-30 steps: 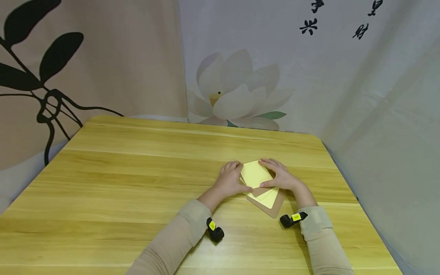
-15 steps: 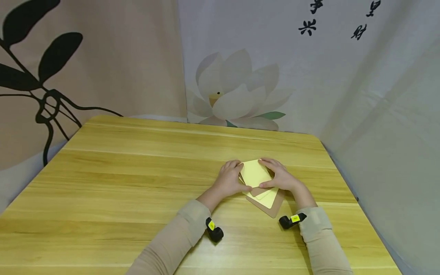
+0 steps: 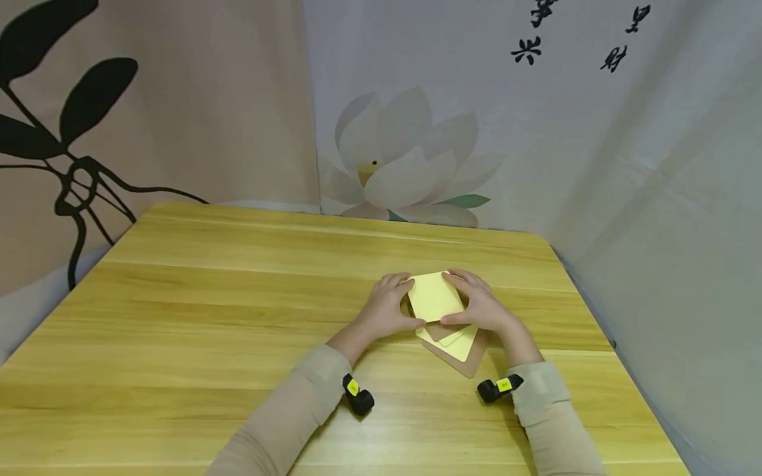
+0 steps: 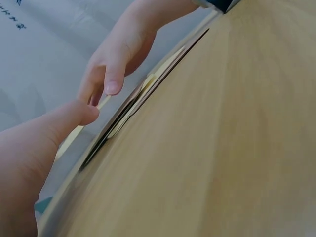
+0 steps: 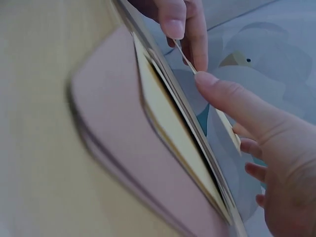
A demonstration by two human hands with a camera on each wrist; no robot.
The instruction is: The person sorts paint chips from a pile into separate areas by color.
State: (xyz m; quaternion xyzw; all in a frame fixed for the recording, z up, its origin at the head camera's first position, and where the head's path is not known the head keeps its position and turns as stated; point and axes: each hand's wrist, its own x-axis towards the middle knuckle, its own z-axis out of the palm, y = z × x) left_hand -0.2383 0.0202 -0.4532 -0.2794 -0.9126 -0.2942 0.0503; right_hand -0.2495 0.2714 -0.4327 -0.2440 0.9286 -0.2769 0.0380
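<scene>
A square pale yellow card (image 3: 434,295) with rounded corners is pinched between both hands. My left hand (image 3: 381,309) grips its left side, thumb at the near corner. The right hand (image 3: 483,305) holds the opposite side with thumb and fingers. Both wrist views show a gap between this card and the pile beneath. That pile fans out toward me: a brown card (image 3: 443,332), a yellow card (image 3: 463,347) and a larger brown sheet (image 3: 473,363) at the bottom. Seen from the right wrist, the brown sheet (image 5: 111,103) lies flat under the yellow layers (image 5: 168,118).
The wooden table (image 3: 238,297) stretches away on the left and in front. Behind it hangs a curtain (image 3: 536,145) with a printed lotus and dark leaves. Small black devices with yellow labels, one of them a wrist camera (image 3: 359,396), sit on both sleeves.
Both hands have raised the top yellow card slightly off the pile and shifted it a little to the left. The cards underneath stay in place; the head view has tilted slightly.
</scene>
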